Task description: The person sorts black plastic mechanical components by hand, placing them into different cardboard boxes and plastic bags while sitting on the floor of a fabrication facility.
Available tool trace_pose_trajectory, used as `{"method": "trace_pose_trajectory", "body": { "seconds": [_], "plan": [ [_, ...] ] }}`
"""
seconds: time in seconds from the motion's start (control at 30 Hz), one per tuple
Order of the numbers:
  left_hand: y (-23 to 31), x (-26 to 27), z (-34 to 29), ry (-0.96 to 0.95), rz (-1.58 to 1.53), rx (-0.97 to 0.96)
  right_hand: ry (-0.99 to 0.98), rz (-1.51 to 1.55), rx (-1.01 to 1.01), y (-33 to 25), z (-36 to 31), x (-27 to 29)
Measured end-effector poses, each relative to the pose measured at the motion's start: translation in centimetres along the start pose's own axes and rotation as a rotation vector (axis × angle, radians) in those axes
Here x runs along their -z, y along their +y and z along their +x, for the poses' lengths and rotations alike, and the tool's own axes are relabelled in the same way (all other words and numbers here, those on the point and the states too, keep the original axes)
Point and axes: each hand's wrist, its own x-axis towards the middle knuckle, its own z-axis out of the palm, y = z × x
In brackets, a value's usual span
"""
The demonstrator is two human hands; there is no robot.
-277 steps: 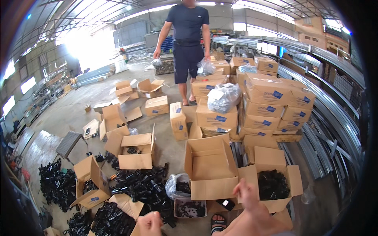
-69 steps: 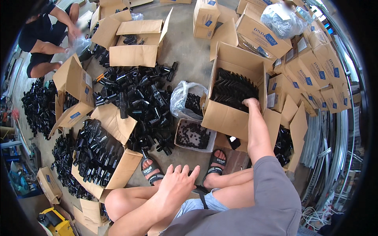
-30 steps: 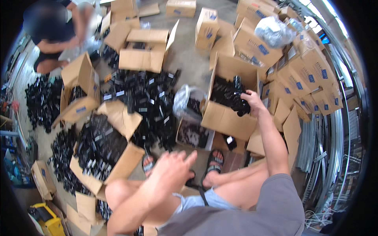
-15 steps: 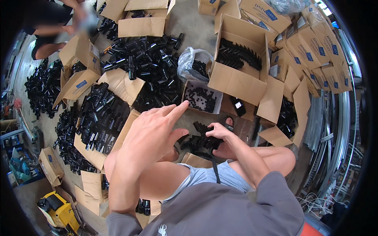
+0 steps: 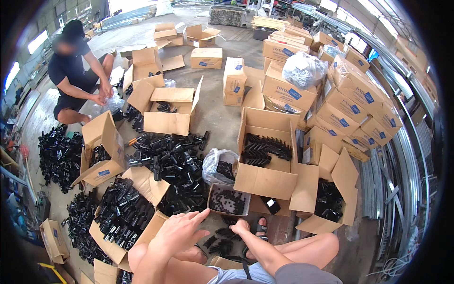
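My left hand (image 5: 177,235) hovers over my left thigh, fingers stretched out and holding nothing. Its index fingertip comes near the lower left corner of a shallow carton (image 5: 206,211) of small black pieces. My right hand (image 5: 240,226) is closed, with a black plastic part (image 5: 229,220) at its fingertips just below that carton; the part is mostly hidden. More black angled parts (image 5: 221,246) lie on the floor between my feet. Beyond the shallow carton, a big open cardboard box (image 5: 266,182) holds rows of similar black angled parts.
Heaps of black parts (image 5: 177,156) spread ahead and to the left. A plastic bag (image 5: 211,165) stands behind the shallow carton. An open carton (image 5: 350,182) is at right, before stacked closed cartons (image 5: 352,111) and metal profiles (image 5: 378,199). Another person (image 5: 75,75) squats at far left, handling a clear bag.
The view has tilted up, showing more of the hall and the other person. My right hand has moved forward from the parts between my legs toward the shallow carton. My left hand stays outstretched.
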Motion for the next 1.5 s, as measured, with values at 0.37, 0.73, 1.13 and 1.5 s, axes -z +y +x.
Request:
{"method": "trace_pose_trajectory", "body": {
  "seconds": [0.37,0.73,1.13,1.5],
  "plan": [
    [-3.3,-0.9,-0.5,0.056,-0.031,0.104,0.215,0.261,0.189,0.8,-2.9,1.3],
    [-4.9,-0.5,-2.7,0.14,-0.03,0.063,0.203,-0.008,0.372,1.2,-4.0,3.2],
    [-6.9,-8.7,1.3,-0.268,0.079,0.258,0.438,-0.204,0.603,2.0,-1.7,2.1],
    [-9.7,-24.5,4.7,-0.256,0.242,0.497,0.385,-0.29,0.804,1.6,-6.5,0.7]
  ]
}}
